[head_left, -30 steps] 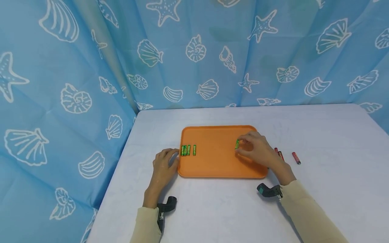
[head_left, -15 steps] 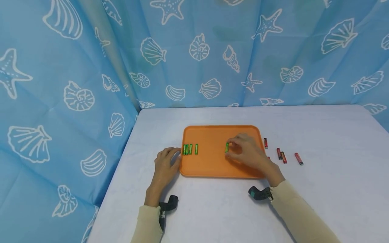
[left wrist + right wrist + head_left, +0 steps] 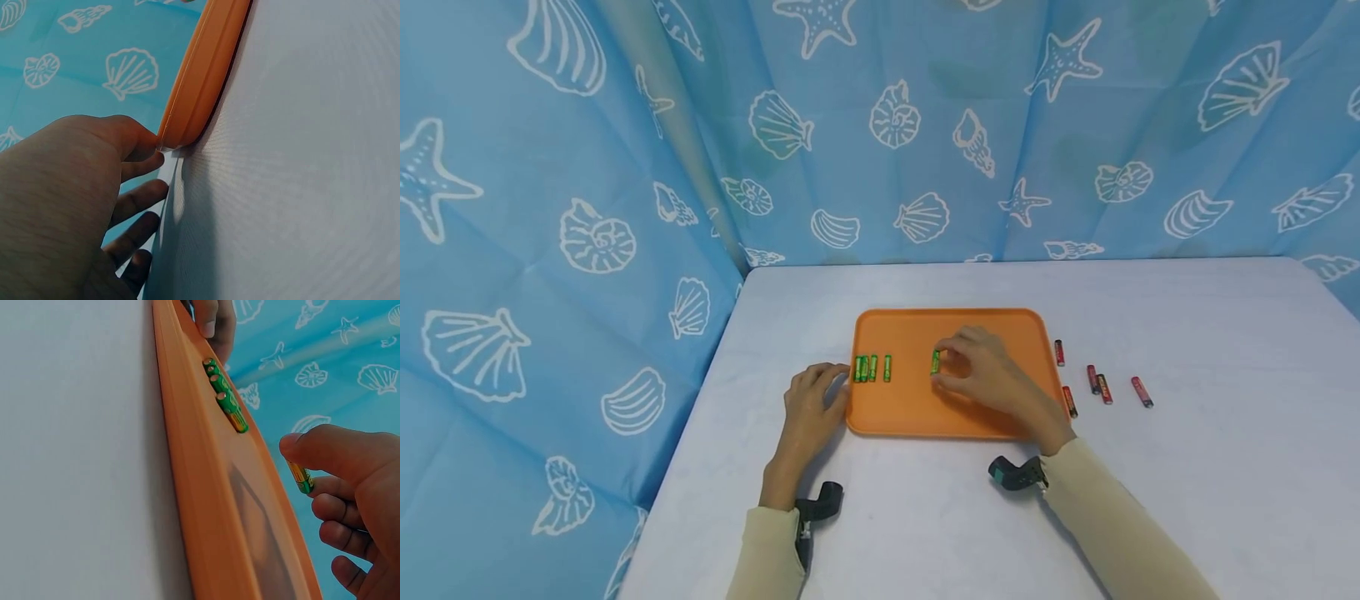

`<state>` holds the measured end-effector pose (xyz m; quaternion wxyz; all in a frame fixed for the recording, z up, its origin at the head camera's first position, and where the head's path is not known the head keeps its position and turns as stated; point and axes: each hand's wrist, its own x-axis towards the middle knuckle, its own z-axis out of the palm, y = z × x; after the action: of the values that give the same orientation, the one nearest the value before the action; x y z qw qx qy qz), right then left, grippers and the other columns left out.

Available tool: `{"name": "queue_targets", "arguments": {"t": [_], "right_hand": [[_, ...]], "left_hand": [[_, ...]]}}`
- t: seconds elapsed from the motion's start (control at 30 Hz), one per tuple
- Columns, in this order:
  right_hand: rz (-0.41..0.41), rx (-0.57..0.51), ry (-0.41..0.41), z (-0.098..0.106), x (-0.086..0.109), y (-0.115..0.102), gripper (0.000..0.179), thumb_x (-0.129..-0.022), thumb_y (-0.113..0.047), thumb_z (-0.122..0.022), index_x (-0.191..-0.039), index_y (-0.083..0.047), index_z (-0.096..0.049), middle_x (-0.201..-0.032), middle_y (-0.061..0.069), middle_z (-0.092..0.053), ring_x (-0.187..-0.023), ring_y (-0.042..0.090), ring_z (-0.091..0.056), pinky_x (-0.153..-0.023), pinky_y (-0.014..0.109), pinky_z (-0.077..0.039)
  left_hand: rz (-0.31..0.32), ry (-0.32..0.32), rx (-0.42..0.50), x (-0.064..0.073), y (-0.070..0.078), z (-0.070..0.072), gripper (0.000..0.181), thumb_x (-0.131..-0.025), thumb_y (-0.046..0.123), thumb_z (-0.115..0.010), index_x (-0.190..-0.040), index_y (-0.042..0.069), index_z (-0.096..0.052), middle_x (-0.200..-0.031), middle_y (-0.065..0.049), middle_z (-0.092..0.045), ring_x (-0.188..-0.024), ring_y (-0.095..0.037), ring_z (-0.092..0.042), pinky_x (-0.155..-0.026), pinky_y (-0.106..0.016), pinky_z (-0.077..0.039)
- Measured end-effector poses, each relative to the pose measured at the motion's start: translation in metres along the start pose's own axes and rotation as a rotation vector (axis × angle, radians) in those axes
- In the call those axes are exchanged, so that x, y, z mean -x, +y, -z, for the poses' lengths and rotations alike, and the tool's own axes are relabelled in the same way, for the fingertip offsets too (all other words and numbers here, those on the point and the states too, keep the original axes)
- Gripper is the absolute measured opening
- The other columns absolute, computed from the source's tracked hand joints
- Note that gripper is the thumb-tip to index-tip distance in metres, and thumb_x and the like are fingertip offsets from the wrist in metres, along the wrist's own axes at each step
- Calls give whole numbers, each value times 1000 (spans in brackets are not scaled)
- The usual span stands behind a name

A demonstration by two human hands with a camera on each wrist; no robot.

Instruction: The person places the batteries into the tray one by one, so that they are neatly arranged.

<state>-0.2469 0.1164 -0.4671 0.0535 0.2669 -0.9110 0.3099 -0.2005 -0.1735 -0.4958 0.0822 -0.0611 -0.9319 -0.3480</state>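
Observation:
My right hand (image 3: 981, 371) pinches a small green battery (image 3: 935, 362) between thumb and fingers, above the middle of the orange tray (image 3: 910, 417). The right wrist view shows that green-and-gold battery (image 3: 301, 476) held upright between thumb and fingertip, the other fingers loosely bent. At the tray's left end, several green batteries (image 3: 872, 368) stand side by side in a row, one set a little apart from the rest. My left hand (image 3: 808, 412) is at the tray's left edge, with its thumb (image 3: 134, 139) touching the rim and the other fingers spread loosely.
Several red batteries (image 3: 1103, 389) lie scattered on the white table (image 3: 925, 517) to the right of the tray, one (image 3: 1070, 402) close against its edge. A blue curtain (image 3: 820, 167) with shell prints hangs behind and to the left.
My right hand has carried the green battery leftward across the tray, towards the row. Red batteries it covered before now show. The left hand stays at the tray's edge.

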Motion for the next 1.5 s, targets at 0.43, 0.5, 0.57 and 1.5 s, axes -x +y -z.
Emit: {"name": "queue_targets", "arguments": {"t": [0.43, 0.5, 0.57, 1.5], "right_hand": [[-43, -10, -48, -16, -14, -13, 45, -83, -35, -83, -119, -12, -69, -104, 1, -57, -103, 21, -48, -97, 46, -35], [-51, -5, -57, -18, -16, -14, 45, -83, -36, -82, -120, -12, -69, -104, 1, -56, -103, 21, -48, -95, 45, -35], [-50, 1, -60, -19, -17, -15, 46, -84, -36, -82, -120, -12, -69, -104, 0, -56, -102, 21, -48, -95, 44, -35], [14, 4, -87, -44, -37, -14, 41, -86, -35, -80, -116, -10, -69, -92, -3, -52, -91, 17, -46, -83, 39, -31]], "left_hand": [[-12, 5, 5, -1, -2, 0, 32, -101, 22, -57, -131, 15, -65, -135, -10, -54, -132, -34, -40, -108, -57, -25], [-9, 3, 10, -1, -2, -1, 32, -101, 22, -57, -131, 15, -65, -135, -10, -54, -133, -35, -39, -108, -57, -25], [-4, 2, 13, -1, -2, -1, 31, -101, 22, -57, -131, 15, -65, -135, -10, -54, -133, -35, -39, -108, -57, -25], [-26, 14, 8, 0, -1, 0, 32, -101, 21, -58, -131, 14, -65, -134, -9, -55, -132, -34, -40, -107, -57, -26]]}}
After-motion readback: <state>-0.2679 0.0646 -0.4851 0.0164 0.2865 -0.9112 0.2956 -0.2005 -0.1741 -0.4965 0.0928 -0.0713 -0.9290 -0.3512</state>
